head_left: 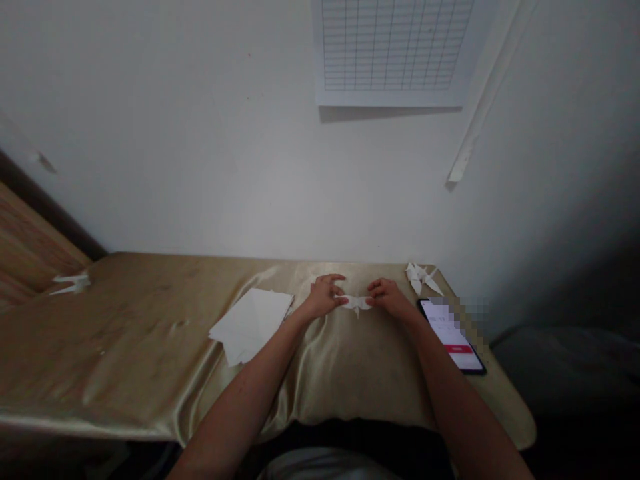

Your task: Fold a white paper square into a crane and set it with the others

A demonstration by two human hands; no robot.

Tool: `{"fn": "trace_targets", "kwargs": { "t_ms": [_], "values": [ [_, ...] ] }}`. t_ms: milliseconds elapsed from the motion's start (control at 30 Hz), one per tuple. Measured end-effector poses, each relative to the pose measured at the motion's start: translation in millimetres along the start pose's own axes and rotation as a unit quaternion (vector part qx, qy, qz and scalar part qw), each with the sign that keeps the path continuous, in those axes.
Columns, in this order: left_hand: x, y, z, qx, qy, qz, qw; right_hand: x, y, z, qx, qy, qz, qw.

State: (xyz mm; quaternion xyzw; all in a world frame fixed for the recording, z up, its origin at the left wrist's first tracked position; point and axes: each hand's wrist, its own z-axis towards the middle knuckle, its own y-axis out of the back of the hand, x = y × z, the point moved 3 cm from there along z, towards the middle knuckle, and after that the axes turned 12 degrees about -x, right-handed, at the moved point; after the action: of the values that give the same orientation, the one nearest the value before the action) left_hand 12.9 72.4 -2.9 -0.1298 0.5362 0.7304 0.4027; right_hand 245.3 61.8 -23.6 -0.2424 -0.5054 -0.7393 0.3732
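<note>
A small folded white paper figure is held between both hands above a table draped in a shiny gold cloth. My left hand pinches the figure's left end with its fingers curled. The figure's right end is pinched by my right hand. Both forearms reach in from the bottom of the view.
A stack of white paper sheets lies left of my hands. A lit phone lies at the right edge. Folded paper figures rest at the far right corner, and another figure at the far left. The wall carries a grid chart.
</note>
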Motion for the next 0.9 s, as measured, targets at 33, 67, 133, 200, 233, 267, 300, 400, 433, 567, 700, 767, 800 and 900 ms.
{"fn": "trace_targets", "kwargs": {
  "t_ms": [33, 67, 133, 200, 233, 267, 300, 400, 433, 567, 700, 767, 800, 900],
  "values": [
    [-0.1, -0.3, 0.3, -0.002, 0.002, 0.0, 1.0, -0.3, 0.5, 0.7, -0.008, -0.001, 0.005, 1.0],
    [-0.2, -0.4, 0.7, -0.006, 0.006, 0.0, 1.0, -0.6, 1.1, 1.5, -0.017, -0.005, 0.012, 1.0],
    [-0.3, 0.2, 1.5, -0.025, 0.019, -0.004, 1.0, -1.8, 2.1, 2.9, -0.033, -0.018, 0.032, 0.999],
    [-0.8, 0.9, 2.2, -0.032, 0.025, -0.008, 0.999, -3.0, 2.5, 3.4, -0.036, -0.033, 0.05, 0.998],
    [-1.2, 1.0, 2.2, -0.025, 0.023, -0.009, 0.999, -3.5, 2.6, 3.3, -0.031, -0.037, 0.053, 0.997],
    [-1.7, 1.2, 2.1, -0.014, 0.017, -0.009, 1.0, -3.8, 2.4, 2.9, -0.022, -0.037, 0.054, 0.998],
    [-2.2, 1.4, 1.8, -0.002, 0.01, -0.008, 1.0, -4.0, 2.2, 2.4, -0.012, -0.034, 0.052, 0.998],
    [-3.1, 2.5, 0.6, 0.021, -0.01, -0.001, 1.0, -4.2, 1.9, 1.3, 0.007, -0.02, 0.041, 0.999],
    [-3.2, 2.7, 0.3, 0.023, -0.012, 0.001, 1.0, -4.2, 1.9, 1.3, 0.008, -0.017, 0.04, 0.999],
    [-2.8, 1.9, 0.9, -0.003, 0.0, 0.004, 1.0, -4.2, 2.3, 3.3, 0.005, -0.027, 0.044, 0.999],
    [-3.2, 1.0, 2.2, -0.024, 0.013, 0.01, 1.0, -4.9, 3.5, 4.6, -0.007, -0.041, 0.047, 0.998],
    [-4.1, 1.2, 1.9, -0.012, 0.011, 0.019, 1.0, -5.3, 3.3, 4.2, -0.003, -0.04, 0.048, 0.998],
    [-4.6, 1.8, 1.6, -0.006, 0.01, 0.023, 1.0, -5.4, 3.1, 4.0, 0.0, -0.037, 0.049, 0.998],
    [-5.8, 4.6, 0.8, 0.0, 0.016, 0.026, 1.0, -5.4, 2.5, 4.2, 0.006, -0.029, 0.05, 0.998]
  ]
}}
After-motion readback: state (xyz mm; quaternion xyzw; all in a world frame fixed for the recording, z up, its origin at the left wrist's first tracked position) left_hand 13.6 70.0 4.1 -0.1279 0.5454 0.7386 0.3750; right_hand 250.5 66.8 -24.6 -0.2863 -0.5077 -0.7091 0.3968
